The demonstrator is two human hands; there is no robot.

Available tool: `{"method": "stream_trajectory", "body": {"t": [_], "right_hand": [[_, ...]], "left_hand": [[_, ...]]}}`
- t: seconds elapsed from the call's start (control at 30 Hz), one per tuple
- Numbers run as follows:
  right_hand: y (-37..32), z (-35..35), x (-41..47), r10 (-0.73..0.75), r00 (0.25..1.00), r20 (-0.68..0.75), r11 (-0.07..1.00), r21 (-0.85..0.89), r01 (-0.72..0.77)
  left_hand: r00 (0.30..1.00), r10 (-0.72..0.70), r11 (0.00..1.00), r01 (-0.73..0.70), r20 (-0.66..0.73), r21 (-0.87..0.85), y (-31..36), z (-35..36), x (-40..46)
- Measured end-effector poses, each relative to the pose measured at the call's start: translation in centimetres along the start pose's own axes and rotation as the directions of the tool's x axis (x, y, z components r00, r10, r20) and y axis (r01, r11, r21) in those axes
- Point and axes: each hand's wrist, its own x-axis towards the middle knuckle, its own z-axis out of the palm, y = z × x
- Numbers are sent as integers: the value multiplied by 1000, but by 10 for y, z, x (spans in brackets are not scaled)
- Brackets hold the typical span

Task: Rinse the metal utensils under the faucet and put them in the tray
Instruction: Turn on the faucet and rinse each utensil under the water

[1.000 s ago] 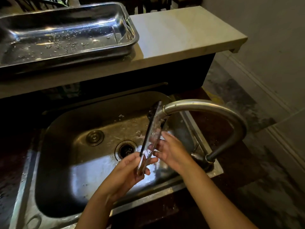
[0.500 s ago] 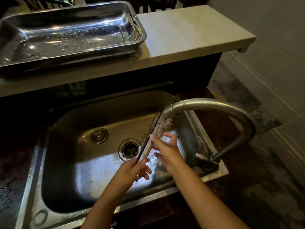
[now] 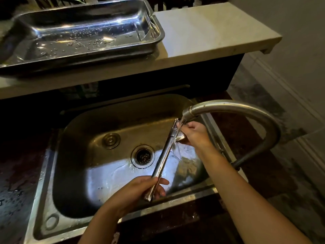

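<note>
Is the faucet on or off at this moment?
On. A stream of water runs from the faucet spout onto the top end of the metal utensil held over the sink.

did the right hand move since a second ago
Yes. The right hand went up the utensil, away from the left hand, to just beneath the faucet spout.

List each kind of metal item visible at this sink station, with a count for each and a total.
Tray: 1
Sink: 1
Faucet: 1
Utensil, held by left hand and right hand: 1
Total: 4
</note>
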Motion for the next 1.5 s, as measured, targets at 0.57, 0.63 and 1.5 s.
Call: {"method": "stream_trajectory", "body": {"t": [0.57,0.63,1.5], "right_hand": [[40,0,-12,49,993,106,996,-82,-40],[41,-1,-9,-22,998,54,991,-131,29],[18,-14,18,114,993,-1,976,186,-112]], "left_hand": [[970,134,906,-38,-202,421,80,4,72],[970,140,919,-53,-197,391,76,4,75],[995,-100,982,94,29,162,29,-63,12]]}}
